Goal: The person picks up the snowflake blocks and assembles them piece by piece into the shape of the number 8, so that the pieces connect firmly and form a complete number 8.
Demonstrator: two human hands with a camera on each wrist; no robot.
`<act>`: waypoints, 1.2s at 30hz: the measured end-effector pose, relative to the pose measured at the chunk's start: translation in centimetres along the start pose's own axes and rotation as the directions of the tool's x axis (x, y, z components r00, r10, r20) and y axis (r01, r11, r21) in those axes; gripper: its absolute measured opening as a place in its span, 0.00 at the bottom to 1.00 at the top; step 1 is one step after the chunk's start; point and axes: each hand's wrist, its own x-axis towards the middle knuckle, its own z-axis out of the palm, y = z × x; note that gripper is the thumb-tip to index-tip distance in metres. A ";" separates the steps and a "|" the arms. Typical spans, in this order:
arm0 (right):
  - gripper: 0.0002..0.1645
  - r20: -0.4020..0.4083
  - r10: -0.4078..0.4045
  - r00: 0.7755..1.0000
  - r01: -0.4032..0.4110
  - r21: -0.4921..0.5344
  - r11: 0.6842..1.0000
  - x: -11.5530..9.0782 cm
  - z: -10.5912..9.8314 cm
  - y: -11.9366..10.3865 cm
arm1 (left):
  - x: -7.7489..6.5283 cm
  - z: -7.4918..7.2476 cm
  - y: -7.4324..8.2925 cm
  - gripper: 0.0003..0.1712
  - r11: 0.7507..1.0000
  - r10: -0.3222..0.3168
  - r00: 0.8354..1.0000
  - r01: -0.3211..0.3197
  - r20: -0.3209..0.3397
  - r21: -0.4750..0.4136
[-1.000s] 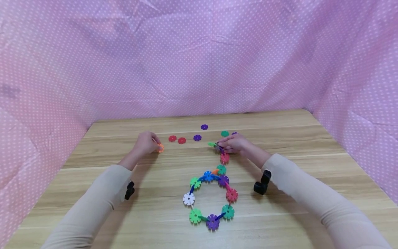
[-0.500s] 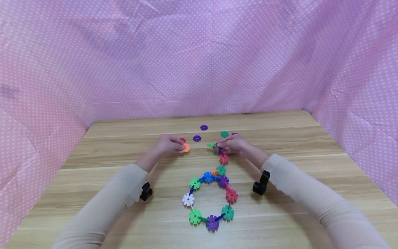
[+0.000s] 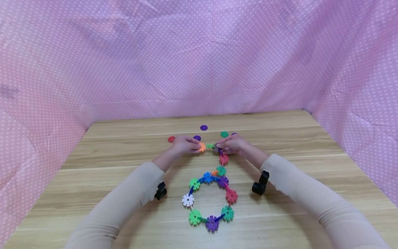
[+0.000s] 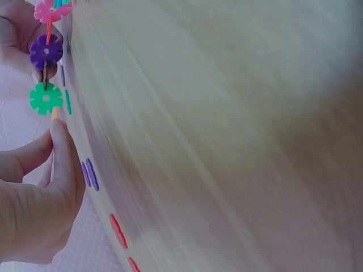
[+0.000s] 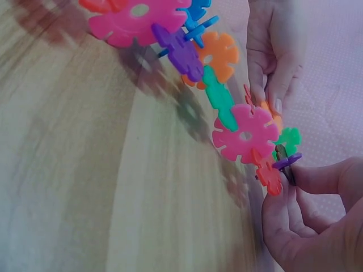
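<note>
My left hand [image 3: 185, 144] pinches an orange snowflake disc [image 3: 202, 147] between thumb and fingertips. Its edge meets the green disc [image 4: 46, 98] at the chain's free end; I cannot tell whether the slots have joined. With thumb and fingers, my right hand [image 3: 233, 143] holds a dark brownish disc [image 5: 288, 171] near that same end. From there the chain runs through a red disc [image 3: 224, 159] and a teal disc [image 3: 221, 171] down to a ring of linked discs, among them a white one [image 3: 188, 200] and a purple one [image 3: 212, 223].
Loose discs lie farther back on the wooden table [image 3: 130, 128]: a red one [image 3: 171, 139], a teal one [image 3: 224, 134] and several purple ones [image 3: 204, 127]. A second red disc [image 4: 118, 231] shows in the left wrist view. Pink dotted cloth [image 3: 199, 69] hangs around the table.
The left hand has carried the orange disc rightward, from the left part of the table to the green disc at the chain's end. My right hand has stayed nearly still.
</note>
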 end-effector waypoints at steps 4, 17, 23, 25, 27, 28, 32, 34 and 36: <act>0.20 0.000 -0.003 1.000 0.003 -0.010 1.000 0.1 0.0 0.1 | 0.0 0.2 0.1 0.14 1.000 -0.006 1.000 0.005 -0.016 -0.029; 0.18 -0.049 -0.017 0.999 0.015 -0.041 0.999 0.1 0.5 0.4 | 0.3 0.7 0.1 0.13 0.999 -0.020 1.000 0.021 0.005 -0.030; 0.19 -0.097 -0.015 0.995 0.013 -0.020 1.000 0.1 1.1 0.5 | 0.4 1.1 0.2 0.12 0.999 -0.020 0.999 0.019 -0.033 -0.031; 0.19 -0.119 -0.001 0.993 0.001 0.007 1.000 0.0 1.2 0.5 | 0.4 1.0 0.2 0.12 0.999 -0.008 0.999 0.007 -0.041 -0.041; 0.19 -0.133 0.015 0.991 -0.011 0.027 1.000 -0.2 1.4 0.4 | 0.4 1.0 0.4 0.12 0.999 -0.006 0.999 0.004 -0.044 -0.047; 0.19 -0.137 0.020 0.990 -0.015 0.043 0.999 -0.2 1.4 0.4 | 0.4 1.0 0.5 0.13 0.998 -0.004 0.999 0.002 -0.043 -0.059; 0.19 -0.133 0.044 0.990 -0.027 0.128 0.991 -0.7 1.7 0.0 | 0.5 1.0 1.0 0.13 0.997 -0.021 0.999 0.018 -0.042 -0.076; 0.20 -0.131 0.053 0.990 -0.028 0.181 0.983 -1.0 1.8 -0.1 | 0.7 1.0 1.3 0.13 0.997 -0.027 0.999 0.024 -0.038 -0.073; 0.21 -0.135 0.062 0.989 -0.030 0.226 0.974 -1.2 2.0 0.0 | 0.8 1.0 1.4 0.14 0.997 -0.040 0.999 0.038 -0.032 -0.062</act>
